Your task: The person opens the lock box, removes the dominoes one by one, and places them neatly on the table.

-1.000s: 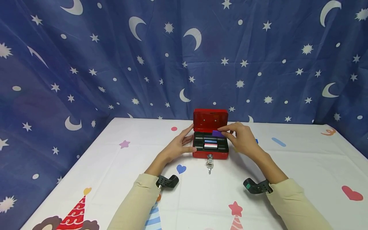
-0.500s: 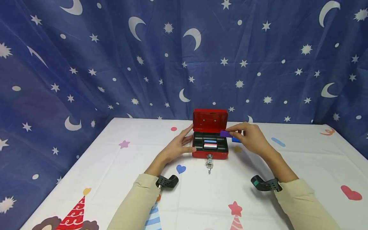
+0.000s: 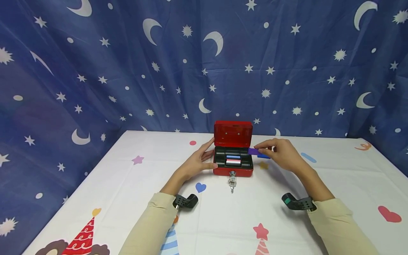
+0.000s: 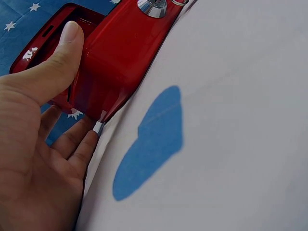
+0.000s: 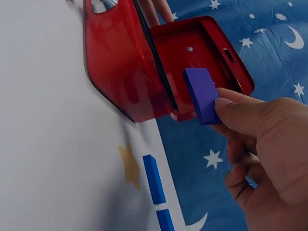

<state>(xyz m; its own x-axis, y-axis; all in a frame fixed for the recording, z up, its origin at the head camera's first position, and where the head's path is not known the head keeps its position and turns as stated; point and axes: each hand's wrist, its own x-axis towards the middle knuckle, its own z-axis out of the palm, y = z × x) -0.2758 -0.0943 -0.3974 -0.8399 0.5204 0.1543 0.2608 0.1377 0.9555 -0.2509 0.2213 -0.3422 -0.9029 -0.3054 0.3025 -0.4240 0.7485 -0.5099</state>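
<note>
A red cash box [image 3: 240,172] stands on the table with its lid [image 3: 233,132] raised and a black tray [image 3: 220,156] inside. In the head view, my left hand [image 3: 195,163] rests along the box's left side, thumb at the front corner and fingers spread toward the back. My right hand [image 3: 282,152] pinches a flat purple block [image 5: 202,96] between thumb and fingers, beside the box's back right corner. Below that hand, two blue blocks [image 5: 154,179] lie on the cloth in the right wrist view. A blue strip [image 3: 233,156] and a pink-and-white strip [image 3: 233,161] show in the tray's middle.
Keys [image 3: 232,183] hang from the lock at the box's front. A white printed tablecloth [image 3: 223,219] covers the table. Behind its far edge hangs a dark blue curtain [image 3: 178,81] with moons and stars.
My right hand has moved right with the purple block, from over the tray's back right corner to the box's right edge. More of the blue block shows. My left hand has stayed put.
</note>
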